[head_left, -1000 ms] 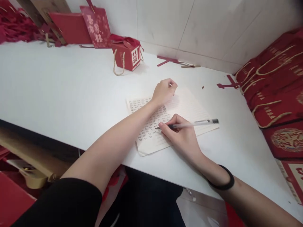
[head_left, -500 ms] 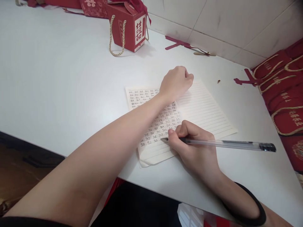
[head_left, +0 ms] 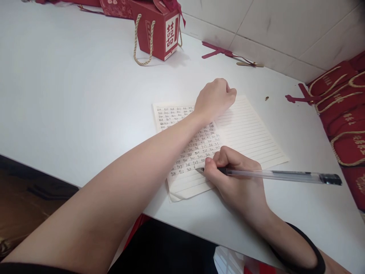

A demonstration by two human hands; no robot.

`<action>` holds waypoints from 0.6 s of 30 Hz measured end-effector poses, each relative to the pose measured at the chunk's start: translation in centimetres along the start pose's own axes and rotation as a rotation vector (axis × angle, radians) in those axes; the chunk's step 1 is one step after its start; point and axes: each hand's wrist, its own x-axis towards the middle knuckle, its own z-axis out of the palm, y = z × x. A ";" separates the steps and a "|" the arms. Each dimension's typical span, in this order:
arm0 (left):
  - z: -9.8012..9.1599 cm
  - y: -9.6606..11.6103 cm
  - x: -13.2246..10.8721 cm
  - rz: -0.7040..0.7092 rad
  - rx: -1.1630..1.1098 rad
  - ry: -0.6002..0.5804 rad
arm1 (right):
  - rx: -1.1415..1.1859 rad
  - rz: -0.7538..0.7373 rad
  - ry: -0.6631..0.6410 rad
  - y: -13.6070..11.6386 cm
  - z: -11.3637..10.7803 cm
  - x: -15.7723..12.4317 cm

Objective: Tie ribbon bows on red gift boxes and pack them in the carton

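Observation:
An open lined notebook (head_left: 251, 133) lies on the white table; rows of handwritten three-digit numbers cover much of its left page. My right hand (head_left: 239, 179) grips a clear gel pen (head_left: 273, 174) with a black cap on its rear end. The pen's tip meets the left page at the lowest written row, just after "956", beside a fresh mark. Across the upper part of the notebook rests my left hand (head_left: 215, 99), curled into a fist with no object showing in it. My left forearm hides part of the written page.
A red gift box (head_left: 155, 34) with rope handles stands at the back, near the tiled wall (head_left: 270, 34). Red ribbon pieces (head_left: 216, 50) lie along the wall. Several red bags (head_left: 342, 110) with rope handles are at the right. The table's front edge (head_left: 182, 230) runs below the notebook.
A small new stroke shows after "956" on the lowest row, and the pen tip sits slightly further right. My left fist stays on the notebook. The whole view has shifted a little.

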 end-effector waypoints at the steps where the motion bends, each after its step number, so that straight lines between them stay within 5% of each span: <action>1: 0.0 0.0 0.0 -0.001 0.002 -0.001 | -0.003 0.000 0.010 0.0 0.0 0.0; 18: -0.1 0.1 -0.1 -0.042 -0.018 -0.042 | 0.040 -0.007 0.029 -0.1 0.3 -0.2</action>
